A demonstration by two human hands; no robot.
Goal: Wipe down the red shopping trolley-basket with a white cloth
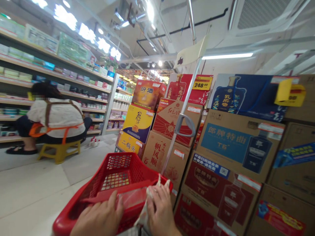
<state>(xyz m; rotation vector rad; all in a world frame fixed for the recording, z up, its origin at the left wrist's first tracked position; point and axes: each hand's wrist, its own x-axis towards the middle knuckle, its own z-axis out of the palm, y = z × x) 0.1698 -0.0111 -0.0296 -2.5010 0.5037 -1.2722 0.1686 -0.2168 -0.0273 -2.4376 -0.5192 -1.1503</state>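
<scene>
A low yellow stool (59,152) stands on a pale, large-tiled floor (31,190). Behind the stool run long, packed shelves (56,74) — glowing signs (65,17) (too blurred to read) shine above them. Right of the stool rise stacked cartons (221,144); high above it, pipes (191,19) and a tube light (227,56) line the ceiling (211,8).

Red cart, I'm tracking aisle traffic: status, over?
Left hand at near end of red cart. Right hand holding pale cloth. Boxes stacked close at right; person seated ahead left.
</scene>
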